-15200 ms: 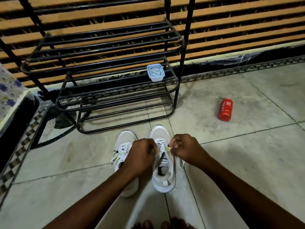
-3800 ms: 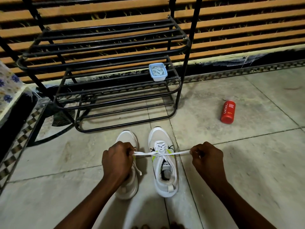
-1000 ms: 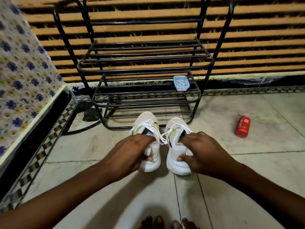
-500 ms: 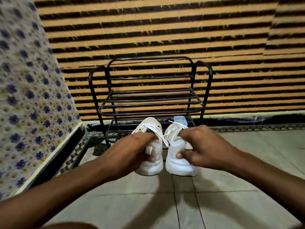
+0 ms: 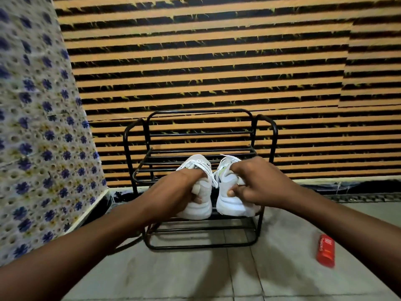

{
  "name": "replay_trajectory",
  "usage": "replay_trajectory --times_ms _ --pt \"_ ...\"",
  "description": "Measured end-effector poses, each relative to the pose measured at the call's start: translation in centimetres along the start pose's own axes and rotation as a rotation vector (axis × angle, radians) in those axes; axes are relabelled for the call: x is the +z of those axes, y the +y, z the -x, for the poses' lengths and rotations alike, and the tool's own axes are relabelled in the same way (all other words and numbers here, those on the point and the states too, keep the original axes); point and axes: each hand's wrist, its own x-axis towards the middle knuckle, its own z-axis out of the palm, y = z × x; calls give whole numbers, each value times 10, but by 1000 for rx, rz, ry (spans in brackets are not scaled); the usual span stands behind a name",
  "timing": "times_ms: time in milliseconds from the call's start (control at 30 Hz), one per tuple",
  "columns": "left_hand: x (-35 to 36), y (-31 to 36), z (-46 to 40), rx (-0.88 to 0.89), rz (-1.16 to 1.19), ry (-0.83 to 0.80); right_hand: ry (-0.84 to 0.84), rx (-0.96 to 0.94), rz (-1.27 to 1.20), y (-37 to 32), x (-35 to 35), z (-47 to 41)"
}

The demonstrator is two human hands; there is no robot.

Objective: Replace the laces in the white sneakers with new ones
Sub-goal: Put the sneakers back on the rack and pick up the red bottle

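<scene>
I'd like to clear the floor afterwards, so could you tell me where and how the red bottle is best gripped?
Take the red bottle around the middle of its body, coming down from above. It lies on its side on the tiled floor, right of the shoe rack, with nothing touching it, so fingers can close across its round barrel from both long sides.

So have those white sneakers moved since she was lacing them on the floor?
Yes. The sneakers went from the floor in front of the black shoe rack up to its shelves, one in each hand.
</scene>
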Motion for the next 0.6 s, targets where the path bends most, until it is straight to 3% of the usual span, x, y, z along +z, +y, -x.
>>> replay_trajectory --times_ms 267,600 --pt "31 -70 -56 -55 -86 7 -5 28 46 45 45 -63" --pt "42 -128 -117 -84 -20 -22 -37 66 21 88 82 -135"
